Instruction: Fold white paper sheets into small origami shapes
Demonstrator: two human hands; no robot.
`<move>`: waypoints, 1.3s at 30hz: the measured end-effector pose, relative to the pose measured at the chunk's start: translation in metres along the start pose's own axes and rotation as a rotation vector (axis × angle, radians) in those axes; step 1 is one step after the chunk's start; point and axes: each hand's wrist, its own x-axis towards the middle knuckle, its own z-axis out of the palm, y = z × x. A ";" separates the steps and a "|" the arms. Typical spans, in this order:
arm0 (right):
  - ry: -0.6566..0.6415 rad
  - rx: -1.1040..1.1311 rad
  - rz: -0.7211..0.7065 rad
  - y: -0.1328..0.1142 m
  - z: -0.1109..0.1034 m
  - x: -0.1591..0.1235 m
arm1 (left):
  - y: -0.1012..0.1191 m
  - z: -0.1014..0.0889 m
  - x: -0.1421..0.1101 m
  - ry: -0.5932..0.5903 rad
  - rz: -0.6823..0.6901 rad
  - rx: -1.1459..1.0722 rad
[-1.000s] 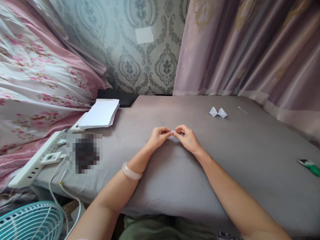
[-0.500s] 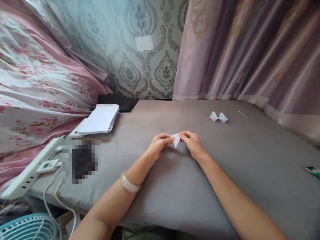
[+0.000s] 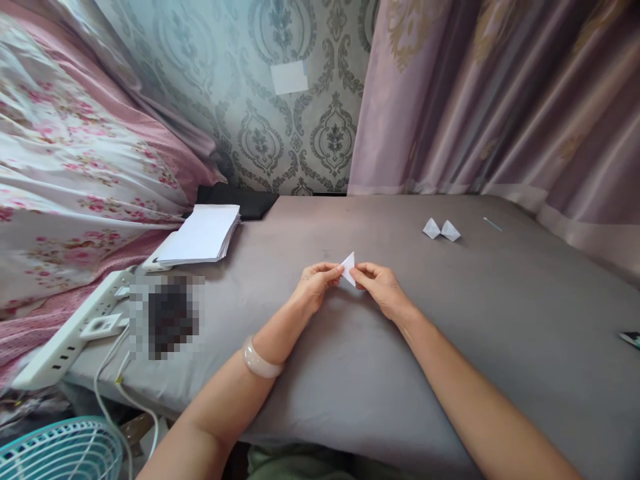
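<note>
A small piece of folded white paper (image 3: 349,268) is pinched between both hands, held over the middle of the grey-covered table (image 3: 310,387). My left hand (image 3: 316,283) grips its left side with thumb and fingers. On the right side, my right hand (image 3: 378,283) holds it, the thumb lying on its face. The paper looks like a pointed triangle, with one tip up and one down; its edges are partly covered by the fingers. Farther back on the right stand two folded white paper shapes (image 3: 441,230), side by side.
A stack of white paper (image 3: 200,233) lies at the left, in front of a black flat item (image 3: 250,200). A white power strip (image 3: 75,333) with cables runs along the left edge. A blue fan (image 3: 60,450) stands below it. A thin stick (image 3: 493,224) lies at the back right.
The folded paper has turned between my fingers: its point faced down before, and now one tip also points up. My right thumb has moved onto its face. The view has shifted slightly.
</note>
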 end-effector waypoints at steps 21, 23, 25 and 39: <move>0.197 -0.620 -0.585 0.008 0.005 -0.004 | -0.002 0.000 0.004 0.053 -0.007 -0.191; 0.185 -0.683 -0.600 0.010 0.008 -0.007 | -0.004 0.000 0.004 0.062 0.001 -0.191; 0.185 -0.726 -0.602 0.010 0.011 -0.009 | -0.006 -0.001 0.005 0.088 0.013 -0.176; 0.222 -0.387 -0.293 0.003 0.017 -0.009 | -0.003 0.007 -0.004 0.109 0.177 0.066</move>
